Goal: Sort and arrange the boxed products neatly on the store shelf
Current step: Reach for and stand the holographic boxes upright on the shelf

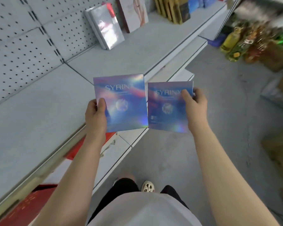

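Both forearms reach up from the bottom of the frame. At centre, the left hand [96, 114] pinches the lower left edge of one iridescent blue box [121, 103], thumb on its face. The right hand [195, 106] grips a second blue box [168, 106] just beside it, both held above the front edge of the grey shelf [39, 111].

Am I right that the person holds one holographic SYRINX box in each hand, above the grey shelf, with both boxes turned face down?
Not quite: the head view shows both boxes face up, the SYRINX lettering readable. The left hand holds one SYRINX box and the right hand the other SYRINX box, near the front edge of the grey shelf.
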### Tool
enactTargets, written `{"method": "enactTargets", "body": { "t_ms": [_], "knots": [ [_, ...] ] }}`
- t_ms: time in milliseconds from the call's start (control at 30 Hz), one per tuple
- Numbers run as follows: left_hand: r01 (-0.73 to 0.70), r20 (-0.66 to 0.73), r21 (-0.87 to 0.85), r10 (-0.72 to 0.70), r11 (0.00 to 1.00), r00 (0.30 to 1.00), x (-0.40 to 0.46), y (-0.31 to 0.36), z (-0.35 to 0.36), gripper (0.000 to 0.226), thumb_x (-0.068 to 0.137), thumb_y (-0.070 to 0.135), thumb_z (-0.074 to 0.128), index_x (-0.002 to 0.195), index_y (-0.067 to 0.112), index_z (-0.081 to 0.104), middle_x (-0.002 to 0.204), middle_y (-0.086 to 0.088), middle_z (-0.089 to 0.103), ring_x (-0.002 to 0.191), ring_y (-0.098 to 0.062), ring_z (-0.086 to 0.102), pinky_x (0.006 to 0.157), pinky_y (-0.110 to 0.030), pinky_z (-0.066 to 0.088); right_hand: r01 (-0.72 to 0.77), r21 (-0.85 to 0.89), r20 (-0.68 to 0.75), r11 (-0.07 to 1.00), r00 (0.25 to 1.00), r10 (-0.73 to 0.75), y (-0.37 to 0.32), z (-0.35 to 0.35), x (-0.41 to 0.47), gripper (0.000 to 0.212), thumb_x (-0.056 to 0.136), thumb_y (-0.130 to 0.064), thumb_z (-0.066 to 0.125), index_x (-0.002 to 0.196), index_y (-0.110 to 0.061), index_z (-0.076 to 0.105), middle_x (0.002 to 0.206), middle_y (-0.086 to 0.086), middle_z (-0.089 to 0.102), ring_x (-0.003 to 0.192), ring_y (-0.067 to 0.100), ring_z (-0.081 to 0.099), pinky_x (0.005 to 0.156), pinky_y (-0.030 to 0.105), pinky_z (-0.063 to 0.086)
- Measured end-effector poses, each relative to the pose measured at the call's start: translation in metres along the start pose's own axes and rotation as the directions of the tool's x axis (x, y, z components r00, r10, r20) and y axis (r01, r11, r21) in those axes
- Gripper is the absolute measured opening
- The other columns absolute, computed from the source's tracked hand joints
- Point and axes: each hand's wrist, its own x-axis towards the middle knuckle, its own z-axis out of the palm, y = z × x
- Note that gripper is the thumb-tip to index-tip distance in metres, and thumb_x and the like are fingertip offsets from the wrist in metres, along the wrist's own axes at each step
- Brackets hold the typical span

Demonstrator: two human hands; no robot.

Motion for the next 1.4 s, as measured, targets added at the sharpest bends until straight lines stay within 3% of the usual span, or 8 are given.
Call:
{"method": "enactTargets", "body": {
  "t_ms": [167, 333, 533, 833, 1000, 1100, 1200, 1400],
  "knots": [
    [-0.018, 0.059, 0.0, 0.018, 1.0, 0.998, 0.039, 0.018, 0.08, 0.022, 0.087, 0.043, 0.049, 0.075, 0.025, 0.049, 0.083, 0.001, 0.056, 0.077, -0.019, 0.051, 0.071, -0.035, 0.041, 0.011, 0.033, -0.058, 0.999, 0.998, -0.009, -0.005, -0.022, 0.077, 0.013, 0.081, -0.033, 0.06, 0.091, -0.024, 0.061, 0.082, -0.005, 0.063, 0.074, 0.011, 0.057, 0.07, 0.031, 0.048],
    [-0.034, 0.08, -0.03, 0.036, 0.999, 0.996, 0.101, 0.034, 0.16, 0.021, 0.096, 0.034, 0.05, 0.076, 0.025, 0.049, 0.084, 0.001, 0.057, 0.078, -0.018, 0.051, 0.074, -0.036, 0.042, 0.012, 0.009, -0.075, 1.0, 0.997, -0.011, -0.018, -0.023, 0.175, 0.003, 0.089, -0.03, 0.06, 0.092, -0.03, 0.06, 0.095, 0.004, 0.069, 0.085, 0.025, 0.067, 0.08, 0.041, 0.056],
    [-0.058, 0.082, -0.034, 0.061, 0.998, 0.995, 0.173, 0.071, 0.252, 0.021, 0.099, 0.027, 0.049, 0.08, 0.019, 0.05, 0.081, 0.002, 0.056, 0.069, -0.01, 0.052, 0.068, -0.029, 0.042, 0.035, 0.013, -0.073, 0.999, 0.997, -0.034, -0.051, -0.016, 0.286, 0.005, 0.089, -0.032, 0.06, 0.094, -0.03, 0.06, 0.097, 0.005, 0.07, 0.086, 0.022, 0.069, 0.082, 0.044, 0.057],
    [-0.096, 0.135, 0.05, 0.088, 0.994, 0.987, 0.236, 0.097, 0.4, 0.018, 0.098, 0.028, 0.049, 0.088, 0.013, 0.053, 0.093, -0.009, 0.06, 0.084, -0.021, 0.055, 0.081, -0.046, 0.049, -0.01, 0.043, -0.068, 0.999, 0.998, 0.013, -0.053, -0.044, 0.436, 0.005, 0.09, -0.032, 0.06, 0.095, -0.03, 0.058, 0.099, 0.003, 0.07, 0.093, 0.028, 0.07, 0.085, 0.051, 0.058],
    [-0.07, 0.058, 0.007, 0.069, 0.998, 0.996, 0.249, 0.109, 0.499, 0.021, 0.088, 0.04, 0.05, 0.073, 0.025, 0.048, 0.078, 0.004, 0.055, 0.074, -0.017, 0.05, 0.07, -0.035, 0.042, 0.016, 0.029, 0.015, 0.999, 1.0, -0.017, -0.057, -0.082, 0.534, 0.011, 0.087, -0.034, 0.06, 0.096, -0.028, 0.058, 0.102, 0.01, 0.07, 0.097, 0.036, 0.067, 0.087, 0.056, 0.056],
    [-0.048, 0.031, 0.002, 0.048, 0.999, 0.998, 0.252, 0.119, 0.557, 0.021, 0.085, 0.045, 0.049, 0.075, 0.027, 0.05, 0.078, 0.008, 0.056, 0.073, -0.015, 0.052, 0.07, -0.035, 0.044, 0.029, 0.009, 0.049, 1.0, 0.998, -0.03, -0.068, -0.109, 0.596, 0.018, 0.088, -0.034, 0.06, 0.102, -0.024, 0.059, 0.102, 0.007, 0.07, 0.096, 0.032, 0.069, 0.087, 0.054, 0.057],
    [-0.055, 0.0, -0.002, 0.055, 0.998, 0.998, 0.257, 0.129, 0.608, 0.021, 0.087, 0.045, 0.049, 0.076, 0.028, 0.051, 0.079, 0.008, 0.056, 0.074, -0.015, 0.052, 0.071, -0.036, 0.044, 0.048, 0.017, 0.094, 0.999, 0.994, -0.049, -0.079, -0.125, 0.659, 0.009, 0.092, -0.031, 0.06, 0.1, -0.03, 0.058, 0.103, 0.003, 0.071, 0.093, 0.026, 0.071, 0.086, 0.052, 0.058],
    [-0.121, -0.108, 0.01, 0.122, 0.993, 0.987, 0.294, 0.148, 0.673, 0.019, 0.094, 0.039, 0.05, 0.079, 0.028, 0.051, 0.068, 0.021, 0.056, 0.06, 0.007, 0.049, 0.053, -0.009, 0.037, 0.093, 0.022, 0.163, 0.995, 0.982, -0.096, -0.097, -0.115, 0.771, 0.008, 0.095, -0.029, 0.062, 0.101, -0.032, 0.058, 0.103, -0.004, 0.07, 0.093, 0.017, 0.071, 0.083, 0.039, 0.061]
  ]
}}
